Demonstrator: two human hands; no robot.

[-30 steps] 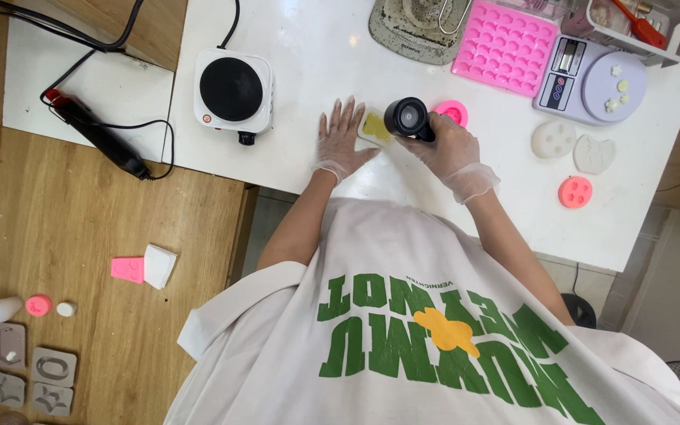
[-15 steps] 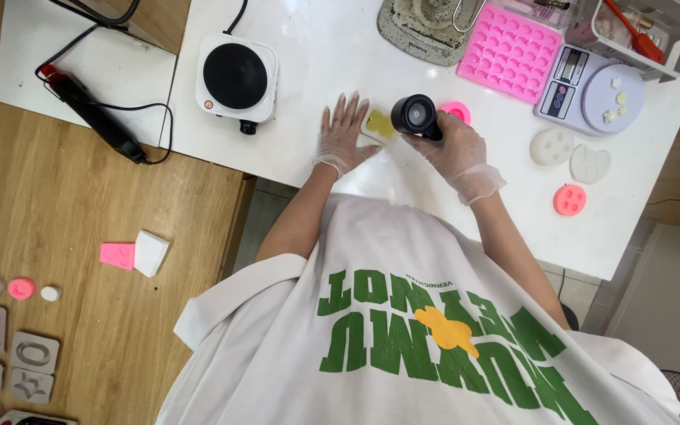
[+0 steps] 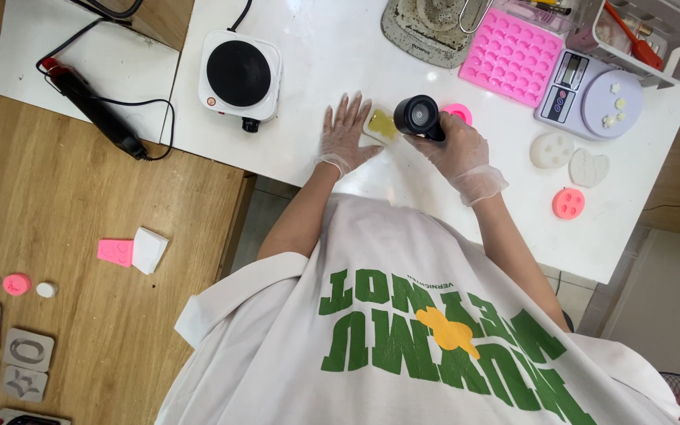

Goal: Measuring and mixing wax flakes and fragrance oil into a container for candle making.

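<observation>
left hand (image 3: 345,135): our gloved palm lies flat, fingers spread, touching the small clear mould with yellow filling (image 3: 383,124).
right hand (image 3: 452,145): we grip a black cylindrical heat tool (image 3: 419,116), just right of the mould.

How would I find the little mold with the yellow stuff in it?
Look at the white table, just right of the small black-topped hot plate. Between the person's two gloved hands lies a small clear mold, beside the left hand and under the black tool in the right hand. It alone has yellow filling; nearby molds are pink or white.
</observation>
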